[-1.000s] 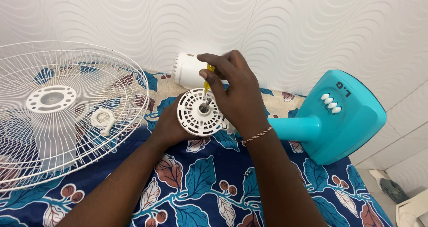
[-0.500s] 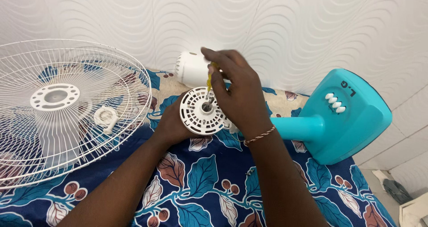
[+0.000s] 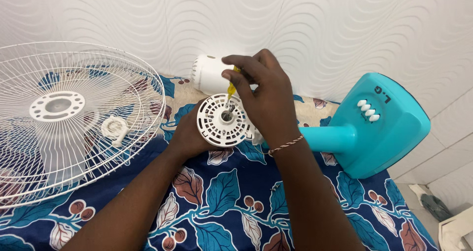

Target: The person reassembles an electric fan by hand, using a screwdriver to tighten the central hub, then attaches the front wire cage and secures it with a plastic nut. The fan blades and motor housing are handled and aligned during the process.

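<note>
Fan motor work on a bed.
Since earlier, little changed: right hand (image 3: 263, 100) still pinching yellow screwdriver (image 3: 230, 89) into white motor cover (image 3: 221, 120); left hand (image 3: 189, 135) still gripping cover.

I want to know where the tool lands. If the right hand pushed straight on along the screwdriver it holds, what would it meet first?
Most likely the hub of the round white vented motor cover: the right hand points its yellow screwdriver down there, tip apparently already touching.

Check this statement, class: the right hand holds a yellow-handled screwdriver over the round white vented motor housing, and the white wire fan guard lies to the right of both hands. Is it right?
One detail is wrong. The head view shows the white wire fan guard lying to the left of both hands, not the right. The right hand does hold the yellow-handled screwdriver over the round white vented motor housing.
</note>
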